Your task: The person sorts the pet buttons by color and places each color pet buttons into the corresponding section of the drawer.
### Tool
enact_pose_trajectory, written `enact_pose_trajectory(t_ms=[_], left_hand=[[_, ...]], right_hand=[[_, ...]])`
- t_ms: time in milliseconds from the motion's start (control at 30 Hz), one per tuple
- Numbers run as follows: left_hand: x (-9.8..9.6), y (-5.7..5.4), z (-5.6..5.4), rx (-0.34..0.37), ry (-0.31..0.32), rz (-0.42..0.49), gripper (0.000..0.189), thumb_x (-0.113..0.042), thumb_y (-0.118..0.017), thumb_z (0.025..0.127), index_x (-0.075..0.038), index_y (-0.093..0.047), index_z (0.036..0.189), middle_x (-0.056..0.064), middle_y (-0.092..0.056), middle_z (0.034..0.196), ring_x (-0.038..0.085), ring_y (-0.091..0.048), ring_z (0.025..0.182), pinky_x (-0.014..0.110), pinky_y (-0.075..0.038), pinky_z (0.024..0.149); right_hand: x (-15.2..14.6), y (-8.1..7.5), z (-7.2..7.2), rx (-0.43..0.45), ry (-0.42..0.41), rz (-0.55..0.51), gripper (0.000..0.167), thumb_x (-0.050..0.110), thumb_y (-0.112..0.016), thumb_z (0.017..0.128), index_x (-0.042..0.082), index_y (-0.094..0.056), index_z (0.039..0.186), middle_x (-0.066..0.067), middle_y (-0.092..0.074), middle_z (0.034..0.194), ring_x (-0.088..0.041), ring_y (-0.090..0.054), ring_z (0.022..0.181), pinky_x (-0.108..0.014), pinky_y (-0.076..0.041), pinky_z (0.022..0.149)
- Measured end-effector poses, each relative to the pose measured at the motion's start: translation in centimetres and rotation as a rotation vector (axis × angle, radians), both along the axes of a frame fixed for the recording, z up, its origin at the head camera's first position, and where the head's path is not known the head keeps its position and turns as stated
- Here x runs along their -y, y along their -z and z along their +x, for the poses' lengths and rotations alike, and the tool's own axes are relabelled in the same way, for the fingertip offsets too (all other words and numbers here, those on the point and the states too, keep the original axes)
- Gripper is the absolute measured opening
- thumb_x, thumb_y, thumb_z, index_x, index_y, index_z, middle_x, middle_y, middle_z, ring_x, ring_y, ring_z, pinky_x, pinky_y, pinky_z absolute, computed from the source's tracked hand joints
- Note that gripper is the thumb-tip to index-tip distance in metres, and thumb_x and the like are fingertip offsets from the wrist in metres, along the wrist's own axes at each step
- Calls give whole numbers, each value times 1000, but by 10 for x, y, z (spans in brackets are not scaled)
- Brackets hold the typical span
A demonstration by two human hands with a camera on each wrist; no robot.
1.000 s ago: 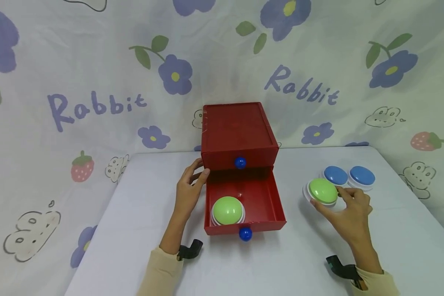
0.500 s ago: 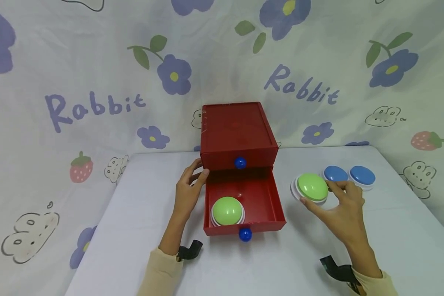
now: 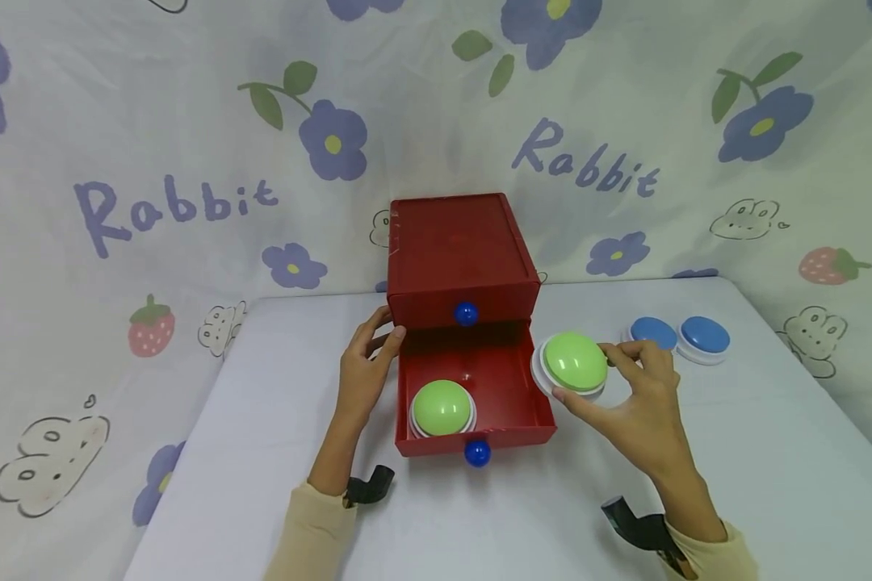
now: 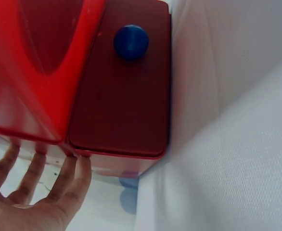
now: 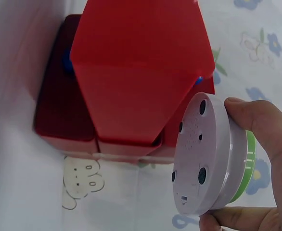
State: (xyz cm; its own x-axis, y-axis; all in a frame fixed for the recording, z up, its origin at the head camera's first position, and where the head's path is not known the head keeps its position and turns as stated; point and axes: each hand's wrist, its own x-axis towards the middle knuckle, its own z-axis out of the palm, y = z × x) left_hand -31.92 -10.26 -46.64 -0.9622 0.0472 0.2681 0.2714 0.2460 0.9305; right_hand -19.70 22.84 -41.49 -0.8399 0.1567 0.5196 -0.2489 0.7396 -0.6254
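A red drawer cabinet (image 3: 458, 250) with blue knobs stands at the back of the table. Its middle drawer (image 3: 509, 403) is pulled out, with a push button with a green dome (image 3: 442, 407) lying in its front left part. My left hand (image 3: 363, 375) rests its fingertips against the cabinet's left side, fingers nearly straight. A second green push button (image 3: 576, 361) is pinched by its rim between thumb and fingers of my right hand (image 3: 643, 403). It is tilted and hangs by the drawer's right wall. The right wrist view shows its white underside (image 5: 198, 154) with dark round feet.
Two blue push buttons (image 3: 705, 335) lie side by side on the white table (image 3: 785, 452), behind my right hand. Closed drawers sit above and below the open one; the lower drawer front (image 4: 121, 96) shows in the left wrist view. A patterned cloth (image 3: 436, 121) hangs behind.
My right hand has carried the green push button left, from near the blue ones to the drawer's right edge. My left hand keeps its place on the cabinet. The view has shifted slightly.
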Motion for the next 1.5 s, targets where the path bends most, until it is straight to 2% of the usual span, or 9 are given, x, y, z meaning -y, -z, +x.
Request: enact_pose_trajectory(t_ms=[333,600,833,1100,1167,1300,1500], left_hand=[[2,-3,-3,46,-4,-8,54,-31,-61,101,-21,-45,152,6,-49,147,33,-55,124,49,-50,99],[4,-2,-1,7,-2,3,53,-45,-62,98,-33,-49,148,-4,-53,142,27,-57,120,47,-52,96],[0,7,5,15,-2,7,56,-50,-63,96,-34,-49,148,-4,-53,142,24,-58,120,46,-53,95],[-1,4,3,-13,-9,6,52,-51,-62,96,-39,-50,145,-9,-54,139,21,-59,117,47,-53,95],[0,3,1,-14,-7,5,51,-51,-62,96,-39,-50,145,-9,-54,139,20,-59,117,47,-53,95],[0,1,-1,-8,-4,7,52,-52,-62,96,-39,-51,145,-9,-54,139,20,-59,117,46,-52,96],[0,0,1,0,-5,4,53,-49,-62,97,-36,-50,147,-6,-53,141,23,-59,119,48,-52,97]], right_hand=[[24,0,1,42,-30,3,71,26,-95,62,0,-67,122,-15,-48,117,-33,-38,122,-60,-32,89],[41,1,-4,20,-82,-5,69,28,-96,62,3,-68,120,-11,-49,114,-29,-40,120,-55,-31,89],[50,0,0,-18,-110,32,69,31,-97,59,4,-70,117,-8,-51,109,-27,-40,115,-52,-30,87],[53,0,-2,42,-87,107,76,36,-95,64,3,-67,126,-12,-51,112,-30,-41,114,-51,-30,86],[54,-2,-2,34,-82,106,74,34,-94,66,3,-66,127,-13,-52,112,-30,-42,114,-51,-31,86],[54,-5,0,14,-95,57,59,24,-92,70,5,-70,121,-9,-55,110,-27,-44,113,-52,-34,88],[55,-6,6,19,-164,84,44,18,-91,74,7,-74,113,-3,-58,107,-21,-48,111,-49,-42,88]])
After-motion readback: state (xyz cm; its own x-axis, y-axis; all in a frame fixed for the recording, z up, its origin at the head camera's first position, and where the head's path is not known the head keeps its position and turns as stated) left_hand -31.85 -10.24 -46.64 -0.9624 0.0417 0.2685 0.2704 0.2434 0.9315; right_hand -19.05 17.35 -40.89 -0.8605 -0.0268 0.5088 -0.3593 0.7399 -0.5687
